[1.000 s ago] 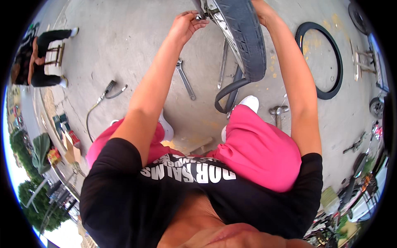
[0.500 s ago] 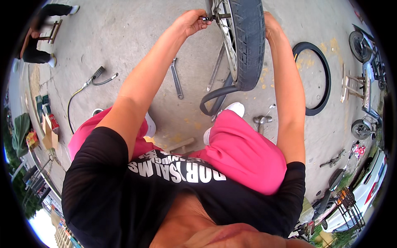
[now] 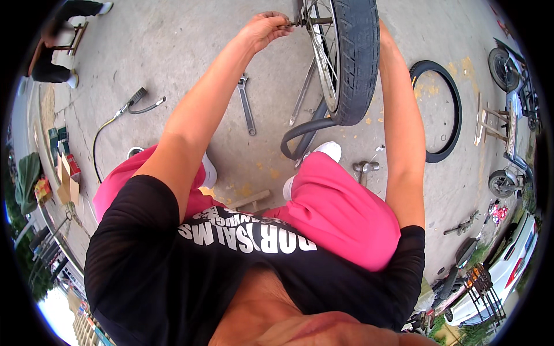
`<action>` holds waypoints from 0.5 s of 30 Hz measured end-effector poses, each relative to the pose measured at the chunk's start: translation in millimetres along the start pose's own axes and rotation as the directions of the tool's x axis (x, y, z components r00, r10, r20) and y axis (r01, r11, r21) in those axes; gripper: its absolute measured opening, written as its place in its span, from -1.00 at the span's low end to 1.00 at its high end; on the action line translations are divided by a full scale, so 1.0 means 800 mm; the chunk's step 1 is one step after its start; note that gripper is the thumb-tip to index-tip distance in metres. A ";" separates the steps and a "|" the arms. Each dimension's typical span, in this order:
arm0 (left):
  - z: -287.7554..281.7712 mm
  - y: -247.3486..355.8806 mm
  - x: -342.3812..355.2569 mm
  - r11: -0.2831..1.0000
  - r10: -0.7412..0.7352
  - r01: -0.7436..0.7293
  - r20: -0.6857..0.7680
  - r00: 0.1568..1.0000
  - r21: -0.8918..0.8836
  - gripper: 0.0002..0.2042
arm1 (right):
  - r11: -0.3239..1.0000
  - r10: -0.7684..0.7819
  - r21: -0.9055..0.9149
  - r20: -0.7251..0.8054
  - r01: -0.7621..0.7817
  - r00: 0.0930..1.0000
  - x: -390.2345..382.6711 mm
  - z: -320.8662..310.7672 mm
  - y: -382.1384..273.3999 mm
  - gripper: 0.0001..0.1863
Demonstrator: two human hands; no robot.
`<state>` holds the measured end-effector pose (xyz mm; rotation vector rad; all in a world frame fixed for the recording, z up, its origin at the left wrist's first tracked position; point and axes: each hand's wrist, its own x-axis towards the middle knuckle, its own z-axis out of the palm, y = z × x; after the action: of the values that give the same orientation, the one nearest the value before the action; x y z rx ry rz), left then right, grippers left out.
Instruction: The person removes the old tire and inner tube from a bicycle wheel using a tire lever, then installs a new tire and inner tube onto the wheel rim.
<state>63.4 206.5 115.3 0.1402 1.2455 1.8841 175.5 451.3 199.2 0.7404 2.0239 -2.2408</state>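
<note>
A wheel with a black treaded tire stands upright in front of me, its metal spokes facing left. My left hand is closed in a pinch at the end of the axle. A small dark metal piece sits between the fingertips there; its exact kind is too small to tell. On the wheel's far side, my right hand is mostly hidden behind the tire, and its fingers do not show. Below the tire a dark curved tube-like bar reaches toward my white shoe.
On the concrete lie an adjustable wrench, a hammer, an air hose with a grip and a loose black tire. A low wooden stool and parked scooters stand right. A person sits far left.
The wheel has shifted slightly right in view. My left fingers have closed over the axle end, covering more of the small dark piece that showed between them before.
</note>
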 end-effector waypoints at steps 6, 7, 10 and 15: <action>-0.095 -0.062 -0.006 0.980 -0.098 0.051 -0.237 0.967 -0.195 -0.83 | 0.998 0.040 -0.050 -0.074 -0.043 0.996 -0.005 0.005 -0.004 -0.67; -0.121 -0.081 -0.017 0.992 -0.088 0.051 -0.341 0.936 -0.117 -0.82 | 0.999 0.031 -0.043 -0.039 -0.033 0.999 -0.005 0.006 -0.005 -0.66; -0.198 -0.128 -0.067 0.451 0.134 0.413 -0.518 0.845 0.791 -0.78 | 0.999 0.031 -0.033 -0.035 -0.032 0.999 -0.006 0.007 -0.005 -0.66; -0.231 -0.193 -0.152 -0.194 0.233 0.197 -0.150 0.961 0.961 -0.78 | 0.993 0.057 0.105 -0.073 -0.049 0.996 -0.005 -0.001 0.001 -0.72</action>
<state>136.4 13.9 -58.4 0.7672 2.7421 0.2765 179.1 450.8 200.2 0.8902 1.9063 -2.3370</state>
